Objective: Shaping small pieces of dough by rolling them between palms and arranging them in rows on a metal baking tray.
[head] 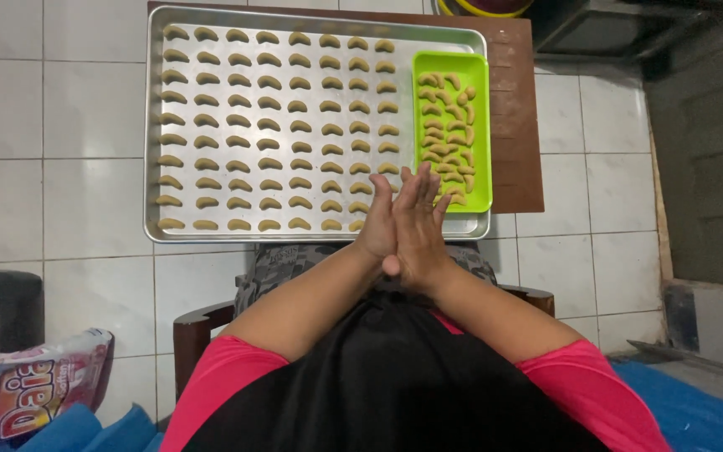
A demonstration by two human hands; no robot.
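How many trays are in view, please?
2: a large metal tray holding rows of crescent dough pieces, and a small green tray resting on its right end. None seems hidden.

One metal tray [154,125], upper left of frame, with nine columns of crescents [269,105]. One green tray [480,134], upper right, heaped beyond counting. Two hands [403,222], centre. One printed bag [31,398], lower left.

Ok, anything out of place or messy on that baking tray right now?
Nothing spilled or damaged. The crescent dough pieces sit in tidy rows on the metal tray. Only oddity: the green tray sits inside the metal tray's right end, its pieces heaped loosely. Left hand and right hand are pressed palm to palm over the near edge.
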